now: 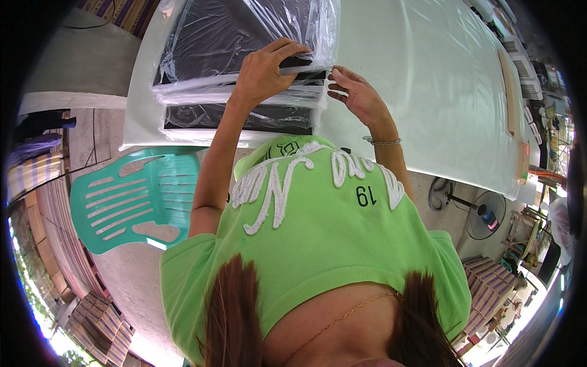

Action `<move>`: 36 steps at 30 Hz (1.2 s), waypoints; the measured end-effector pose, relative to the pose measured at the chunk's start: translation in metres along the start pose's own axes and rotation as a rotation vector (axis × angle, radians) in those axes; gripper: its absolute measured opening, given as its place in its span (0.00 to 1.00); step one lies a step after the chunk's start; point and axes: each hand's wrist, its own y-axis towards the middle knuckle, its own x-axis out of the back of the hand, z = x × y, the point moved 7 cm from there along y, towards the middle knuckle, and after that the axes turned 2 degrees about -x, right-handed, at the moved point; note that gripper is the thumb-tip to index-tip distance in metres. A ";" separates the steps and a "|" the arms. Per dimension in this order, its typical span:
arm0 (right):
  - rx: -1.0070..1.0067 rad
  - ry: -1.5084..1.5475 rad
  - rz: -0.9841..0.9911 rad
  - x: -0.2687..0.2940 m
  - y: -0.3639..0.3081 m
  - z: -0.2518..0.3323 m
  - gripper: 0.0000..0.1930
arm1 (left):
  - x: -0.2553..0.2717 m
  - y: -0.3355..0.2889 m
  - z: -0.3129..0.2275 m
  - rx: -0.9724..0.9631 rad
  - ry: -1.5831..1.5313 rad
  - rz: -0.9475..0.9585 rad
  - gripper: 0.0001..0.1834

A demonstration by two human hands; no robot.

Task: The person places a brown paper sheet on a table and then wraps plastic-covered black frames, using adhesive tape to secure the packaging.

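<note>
On the pale table lie flat black pieces in clear, wrinkled plastic bags, with a narrower plastic-covered black strip at the near edge. My left hand rests over the near right part of the plastic, fingers bent and thumb apart, gripping a fold of the clear plastic bag. Just right of the bag's edge is my right hand, its fingers slightly spread and the tips close to the plastic. Whether those fingertips touch it I cannot tell. A bracelet circles the right wrist.
The plastic-covered table stretches to the right, with stacked flat items along its far right side. A green plastic chair stands at the near left. At the right, a fan is beside the table. A grey surface adjoins at left.
</note>
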 end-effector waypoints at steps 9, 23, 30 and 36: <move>-0.004 0.031 -0.018 -0.003 -0.004 -0.004 0.23 | -0.001 -0.001 0.000 -0.021 -0.010 -0.012 0.23; -0.033 -0.061 -0.115 0.001 -0.005 -0.009 0.20 | 0.000 0.000 -0.002 0.043 -0.024 0.042 0.24; -0.049 -0.045 -0.081 0.002 -0.003 -0.005 0.23 | -0.001 0.000 -0.002 0.046 -0.016 0.051 0.24; -0.031 0.002 -0.066 -0.003 -0.004 -0.001 0.23 | -0.001 -0.001 -0.002 0.053 -0.025 0.046 0.24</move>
